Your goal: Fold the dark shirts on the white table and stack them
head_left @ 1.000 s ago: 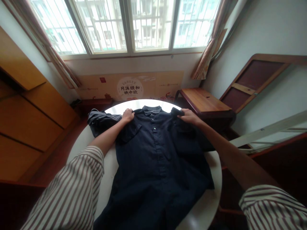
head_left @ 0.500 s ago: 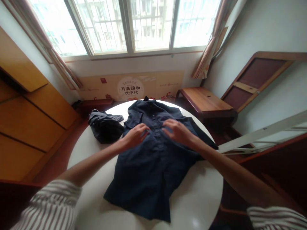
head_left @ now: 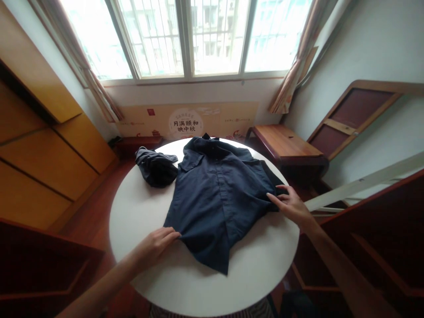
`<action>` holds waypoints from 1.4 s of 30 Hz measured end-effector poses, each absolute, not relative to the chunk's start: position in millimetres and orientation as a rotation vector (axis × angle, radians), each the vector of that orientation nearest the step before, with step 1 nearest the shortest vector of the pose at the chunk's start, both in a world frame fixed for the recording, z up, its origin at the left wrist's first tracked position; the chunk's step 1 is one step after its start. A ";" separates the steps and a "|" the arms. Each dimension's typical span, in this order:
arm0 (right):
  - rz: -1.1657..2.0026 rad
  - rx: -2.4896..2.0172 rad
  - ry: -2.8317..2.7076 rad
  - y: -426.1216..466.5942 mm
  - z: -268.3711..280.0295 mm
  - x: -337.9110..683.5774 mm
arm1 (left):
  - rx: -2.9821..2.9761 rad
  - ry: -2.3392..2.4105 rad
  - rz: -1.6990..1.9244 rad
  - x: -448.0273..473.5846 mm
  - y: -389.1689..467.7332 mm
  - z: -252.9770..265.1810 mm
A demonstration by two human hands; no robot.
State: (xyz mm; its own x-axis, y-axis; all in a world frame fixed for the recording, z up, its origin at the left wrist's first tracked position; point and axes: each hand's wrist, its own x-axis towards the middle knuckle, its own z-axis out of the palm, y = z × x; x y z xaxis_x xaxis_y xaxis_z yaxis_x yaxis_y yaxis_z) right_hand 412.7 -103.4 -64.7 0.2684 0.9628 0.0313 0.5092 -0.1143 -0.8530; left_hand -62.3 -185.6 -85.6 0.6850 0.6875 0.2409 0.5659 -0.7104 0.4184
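Note:
A dark navy shirt (head_left: 212,190) lies front side up on a round white table (head_left: 139,212), its collar toward the window and its hem toward me. My left hand (head_left: 162,240) is closed on the hem's left corner, fingers pressed together over the cloth. At the shirt's right side, near a dark sleeve, my right hand (head_left: 289,205) has thumb and fingers apart, with fingertips touching the fabric edge. A crumpled dark grey and black cloth item (head_left: 157,168) sits left of the shirt.
A low wooden stand (head_left: 286,141) is beyond the table at the right, near a leaning wooden frame (head_left: 347,119). Orange cabinets (head_left: 43,163) line the left wall. A pale metal rail (head_left: 364,181) runs close to the table's right edge.
Both hands have left the shirt's chest: my left moved down to the hem corner, my right out to the right side. The hem has shifted and now lies farther from me.

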 end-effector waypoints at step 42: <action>0.593 -2.030 -2.279 184.2 -23.6 320.0 | 2.238 1.533 0.589 28.1 212.4 -60.8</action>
